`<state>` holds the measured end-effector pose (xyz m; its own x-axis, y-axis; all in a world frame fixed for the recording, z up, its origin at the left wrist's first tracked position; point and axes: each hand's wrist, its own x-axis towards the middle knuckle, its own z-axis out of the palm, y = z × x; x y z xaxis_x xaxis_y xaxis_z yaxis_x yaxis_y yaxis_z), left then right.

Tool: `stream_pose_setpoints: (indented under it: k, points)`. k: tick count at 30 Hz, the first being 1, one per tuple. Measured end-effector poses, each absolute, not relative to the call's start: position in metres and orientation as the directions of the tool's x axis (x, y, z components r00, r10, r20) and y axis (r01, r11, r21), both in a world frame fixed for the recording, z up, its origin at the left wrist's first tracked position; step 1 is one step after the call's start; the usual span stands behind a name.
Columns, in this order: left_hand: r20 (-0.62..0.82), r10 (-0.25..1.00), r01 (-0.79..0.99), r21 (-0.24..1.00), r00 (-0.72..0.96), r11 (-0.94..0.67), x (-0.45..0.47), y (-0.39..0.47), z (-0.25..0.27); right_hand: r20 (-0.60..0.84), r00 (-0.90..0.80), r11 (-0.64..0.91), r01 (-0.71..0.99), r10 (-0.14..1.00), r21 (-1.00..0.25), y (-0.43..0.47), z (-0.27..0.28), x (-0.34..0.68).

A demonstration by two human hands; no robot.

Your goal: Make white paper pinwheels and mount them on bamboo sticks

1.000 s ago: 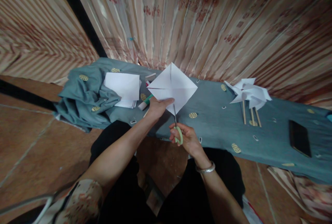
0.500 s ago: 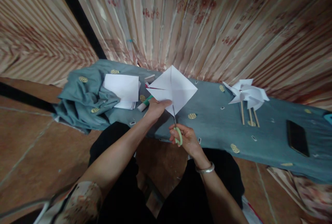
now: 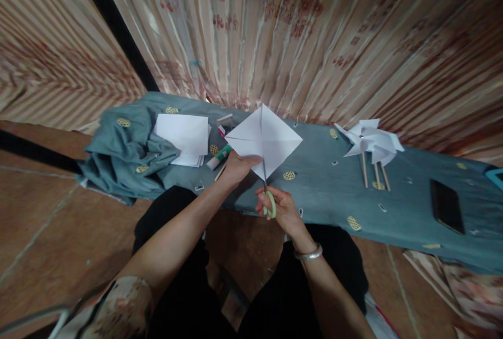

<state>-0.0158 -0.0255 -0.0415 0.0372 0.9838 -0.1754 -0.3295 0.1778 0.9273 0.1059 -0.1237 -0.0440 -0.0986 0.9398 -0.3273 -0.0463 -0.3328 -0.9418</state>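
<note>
A square white sheet of paper [image 3: 279, 137] is held up cornerwise over the cloth, with crease lines or cuts running in from its corners. My left hand [image 3: 239, 167] pinches it near the lower left edge, thumb on top. My right hand [image 3: 280, 206] grips a pair of scissors [image 3: 270, 204] by the light green handles. The blades lie at the paper's bottom corner and point up towards its middle. Left of the paper are a green and white glue stick [image 3: 219, 156] and a small red and white item [image 3: 223, 128], partly hidden.
A green-grey patterned cloth [image 3: 314, 192] covers the long low surface. A stack of white paper [image 3: 183, 134] lies left. White paper pinwheels [image 3: 373, 140] on sticks and a black phone [image 3: 447, 207] lie right. A curtain [image 3: 251, 30] hangs behind.
The slit at the paper's left corner looks narrower; its edges have come together. The paper sits slightly lower in view, and the scissors remain at the bottom corner. The whole view has shifted a little.
</note>
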Motion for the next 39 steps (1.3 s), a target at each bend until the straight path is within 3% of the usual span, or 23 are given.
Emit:
stream_pose_setpoints:
  k: [39]
  points:
    - [-0.126,0.989,-0.247,0.959,0.08,0.142,-0.012,-0.034,-0.042,-0.293,-0.05,-0.296,-0.085,0.955,-0.951,-0.12,-0.052,0.109]
